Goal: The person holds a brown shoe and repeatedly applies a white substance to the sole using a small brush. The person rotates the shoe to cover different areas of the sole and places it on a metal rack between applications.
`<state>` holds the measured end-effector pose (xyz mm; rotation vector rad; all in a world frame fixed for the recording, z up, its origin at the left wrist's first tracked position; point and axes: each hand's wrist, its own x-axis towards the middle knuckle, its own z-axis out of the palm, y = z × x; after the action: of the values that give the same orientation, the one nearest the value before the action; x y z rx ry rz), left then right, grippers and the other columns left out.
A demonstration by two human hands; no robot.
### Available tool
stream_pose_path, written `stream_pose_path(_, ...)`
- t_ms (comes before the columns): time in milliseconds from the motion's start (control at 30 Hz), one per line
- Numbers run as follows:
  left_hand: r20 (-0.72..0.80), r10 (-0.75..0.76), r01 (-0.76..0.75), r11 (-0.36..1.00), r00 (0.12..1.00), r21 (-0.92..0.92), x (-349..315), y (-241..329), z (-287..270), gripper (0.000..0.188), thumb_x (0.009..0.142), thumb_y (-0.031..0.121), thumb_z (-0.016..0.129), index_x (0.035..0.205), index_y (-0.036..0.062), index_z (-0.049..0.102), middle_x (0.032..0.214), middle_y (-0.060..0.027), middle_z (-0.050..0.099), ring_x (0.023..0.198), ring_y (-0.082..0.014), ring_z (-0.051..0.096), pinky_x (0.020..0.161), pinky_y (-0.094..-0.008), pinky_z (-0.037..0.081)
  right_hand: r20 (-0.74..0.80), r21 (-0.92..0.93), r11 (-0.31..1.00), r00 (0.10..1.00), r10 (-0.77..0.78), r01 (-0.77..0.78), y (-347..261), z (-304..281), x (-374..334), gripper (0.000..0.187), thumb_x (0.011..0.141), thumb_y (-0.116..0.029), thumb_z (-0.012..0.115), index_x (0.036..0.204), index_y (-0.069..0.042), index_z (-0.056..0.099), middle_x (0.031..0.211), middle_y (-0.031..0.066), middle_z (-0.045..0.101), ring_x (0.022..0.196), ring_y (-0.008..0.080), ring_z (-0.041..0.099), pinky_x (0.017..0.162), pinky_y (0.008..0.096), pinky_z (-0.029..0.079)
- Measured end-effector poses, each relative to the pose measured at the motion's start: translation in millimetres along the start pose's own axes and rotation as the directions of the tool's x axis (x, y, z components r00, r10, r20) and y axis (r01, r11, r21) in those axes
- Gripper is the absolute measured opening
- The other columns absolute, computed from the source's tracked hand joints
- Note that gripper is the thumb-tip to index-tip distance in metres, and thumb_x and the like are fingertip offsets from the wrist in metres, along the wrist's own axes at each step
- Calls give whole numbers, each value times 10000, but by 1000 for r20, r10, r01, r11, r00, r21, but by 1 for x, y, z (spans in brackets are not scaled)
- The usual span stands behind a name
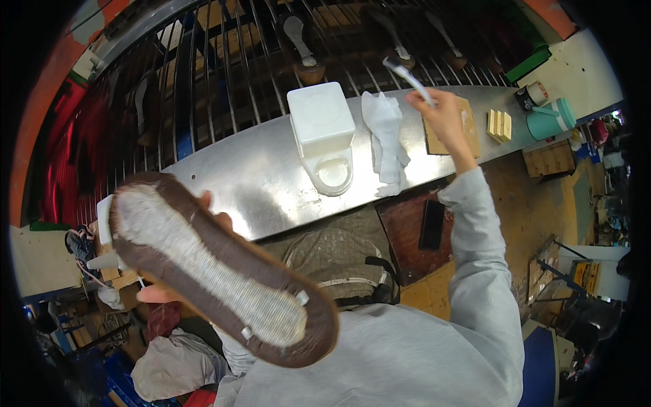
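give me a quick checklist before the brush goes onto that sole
1. Left hand grip on the shoe sole: ok, sole held up, bottom facing the camera.
2. Right hand grip on the brush: ok, raised over the metal counter.
3. Brush loaded: cannot tell, bristles too small.
4. White container within reach: ok, on the counter between the hands.
5. White cloth at hand: ok, beside the container.
6. Sole's light centre area free of debris: cannot tell.

Steel bench, barred rack behind
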<state>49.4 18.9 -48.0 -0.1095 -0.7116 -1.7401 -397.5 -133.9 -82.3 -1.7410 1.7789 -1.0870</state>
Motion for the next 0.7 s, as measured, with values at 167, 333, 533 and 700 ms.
stream_pose_path(167, -32, -226, 228, 958, 974, 173, 6, 48, 10, 1188, 791, 611, 778, 1626, 221, 28, 1390, -189, 439, 1062, -378, 565, 894, -523, 455, 43, -198, 979, 997, 60, -50, 29, 53, 22, 295, 796, -286, 830, 923, -26, 772, 769, 150, 722, 703, 274, 686, 714, 377, 532)
stream_pose_path(333, -202, -39, 85, 971, 979, 224, -27, 48, 0, 1027, 866, 650, 672, 1627, 220, 132, 1231, -168, 512, 745, -282, 599, 705, -417, 435, -21, -325, 940, 995, 101, -102, 20, 72, 34, 258, 759, -265, 861, 810, -39, 748, 733, 115, 711, 679, 250, 690, 688, 350, 537)
stream_pose_path(533, -220, 14, 35, 975, 976, 218, -22, 48, 2, 945, 905, 589, 661, 1622, 223, 166, 1257, -160, 516, 755, -247, 600, 746, -420, 442, -9, 47, 999, 1000, 3, -2, 14, 49, 10, 191, 816, -164, 791, 804, -49, 639, 835, 43, 716, 736, 95, 563, 670, 272, 450)
stream_pose_path(700, -155, 1, 19, 992, 988, 128, -21, 34, -2, 747, 985, 424, 616, 1566, 108, 270, 1262, -147, 487, 836, -250, 605, 871, -452, 489, 57, 446, 895, 998, -30, 2, 0, 25, -12, 88, 842, -61, 701, 876, -1, 646, 943, 31, 719, 849, 96, 598, 794, 272, 466)
